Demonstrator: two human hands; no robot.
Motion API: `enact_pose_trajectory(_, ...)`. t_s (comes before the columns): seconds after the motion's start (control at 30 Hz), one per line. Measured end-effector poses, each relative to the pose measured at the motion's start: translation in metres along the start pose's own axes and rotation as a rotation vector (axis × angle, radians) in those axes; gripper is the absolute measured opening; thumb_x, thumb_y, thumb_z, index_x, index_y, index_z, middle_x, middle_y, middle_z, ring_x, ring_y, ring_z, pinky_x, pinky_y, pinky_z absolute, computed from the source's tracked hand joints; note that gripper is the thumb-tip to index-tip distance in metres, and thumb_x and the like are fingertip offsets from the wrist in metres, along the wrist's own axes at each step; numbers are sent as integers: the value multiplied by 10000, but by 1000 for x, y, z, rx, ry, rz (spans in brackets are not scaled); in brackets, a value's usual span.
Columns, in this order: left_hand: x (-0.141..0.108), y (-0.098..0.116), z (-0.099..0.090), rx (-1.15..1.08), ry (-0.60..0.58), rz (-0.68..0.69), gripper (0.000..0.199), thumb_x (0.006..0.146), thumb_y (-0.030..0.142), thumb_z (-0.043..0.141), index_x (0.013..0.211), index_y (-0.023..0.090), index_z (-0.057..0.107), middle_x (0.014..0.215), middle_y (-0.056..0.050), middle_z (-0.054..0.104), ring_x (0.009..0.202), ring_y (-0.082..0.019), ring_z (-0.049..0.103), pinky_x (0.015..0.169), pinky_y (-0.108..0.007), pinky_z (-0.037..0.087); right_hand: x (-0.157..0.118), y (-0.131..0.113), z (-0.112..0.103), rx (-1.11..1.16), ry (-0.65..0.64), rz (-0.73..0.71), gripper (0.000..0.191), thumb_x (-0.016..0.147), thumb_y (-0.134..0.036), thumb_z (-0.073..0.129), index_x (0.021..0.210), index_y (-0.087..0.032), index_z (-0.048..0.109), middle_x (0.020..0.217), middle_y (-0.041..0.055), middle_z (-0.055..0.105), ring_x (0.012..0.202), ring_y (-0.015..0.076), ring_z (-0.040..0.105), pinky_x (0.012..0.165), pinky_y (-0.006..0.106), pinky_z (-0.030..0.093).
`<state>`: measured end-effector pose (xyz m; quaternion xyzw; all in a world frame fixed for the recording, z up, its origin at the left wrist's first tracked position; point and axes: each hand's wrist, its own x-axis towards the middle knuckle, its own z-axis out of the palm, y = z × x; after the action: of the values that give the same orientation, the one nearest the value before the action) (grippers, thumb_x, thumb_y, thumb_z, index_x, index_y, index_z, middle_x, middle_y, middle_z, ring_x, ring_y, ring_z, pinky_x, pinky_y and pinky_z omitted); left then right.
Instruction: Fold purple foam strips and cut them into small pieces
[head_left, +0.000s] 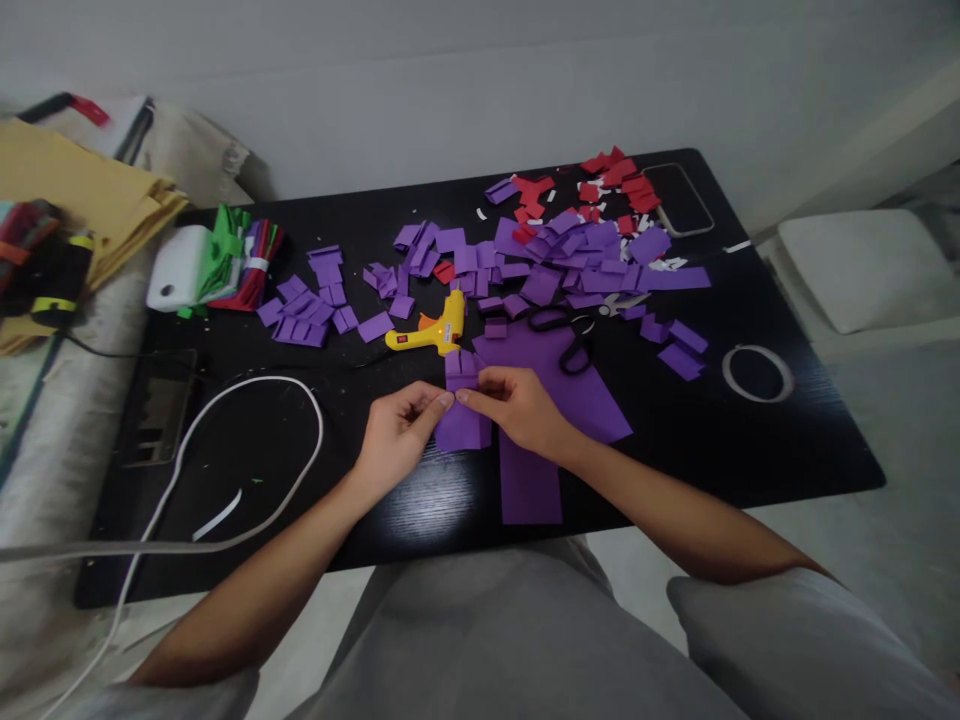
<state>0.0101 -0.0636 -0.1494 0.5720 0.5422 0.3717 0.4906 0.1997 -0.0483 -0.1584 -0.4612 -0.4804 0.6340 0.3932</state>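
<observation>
Both my hands meet at a small piece of purple paper (461, 380) over the front middle of the black table. My left hand (401, 430) pinches its left side between thumb and fingers. From the right, my right hand (525, 405) pinches the same piece, thumb tips almost touching. More purple paper (465, 432) shows just below the fingers; whether it is the same piece I cannot tell. A yellow glue gun (431, 330) lies just beyond the hands. Under and beside my right hand are larger purple sheets (581, 390), with black-handled scissors (574, 335) at their far edge.
Folded purple pieces (555, 255) and red scraps (622, 180) spread over the table's (780, 440) back. Bundled coloured strips (232, 265) lie by a white device (180, 265) at left. A white cable (319, 430) loops across the left side; a tape ring (757, 373) lies right.
</observation>
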Motion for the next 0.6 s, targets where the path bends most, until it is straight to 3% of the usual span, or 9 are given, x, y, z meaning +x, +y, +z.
enact_pose_trajectory(0.1,0,-1,0,-7,8,-3,303,895,453,735,775,176,761,624,3,641,553,-127,509,527,-241,392,1,-1,0,32,6,21,358,703,-464,882,690,-197,644,684,-31,646,661,133,583,659,283,511)
enact_pose_trajectory(0.2,2,0,-3,-37,33,-2,303,885,463,746,788,176,756,658,-2,667,581,-130,539,552,-239,427,2,-1,0,109,34,59,325,649,-412,916,766,-197,702,756,-20,710,722,144,639,745,300,552)
enact_pose_trajectory(0.4,5,6,-6,-61,76,9,296,851,448,767,742,177,721,647,5,627,584,-124,509,549,-233,411,2,-2,-2,83,41,30,256,758,-445,852,814,-207,774,824,6,765,802,162,678,818,315,558)
enact_pose_trajectory(0.6,5,8,-3,-107,27,-11,312,823,455,792,722,183,679,585,37,551,534,-103,447,523,-226,369,2,0,-3,27,33,-29,299,757,-471,860,841,-197,775,853,23,776,833,181,699,837,335,570)
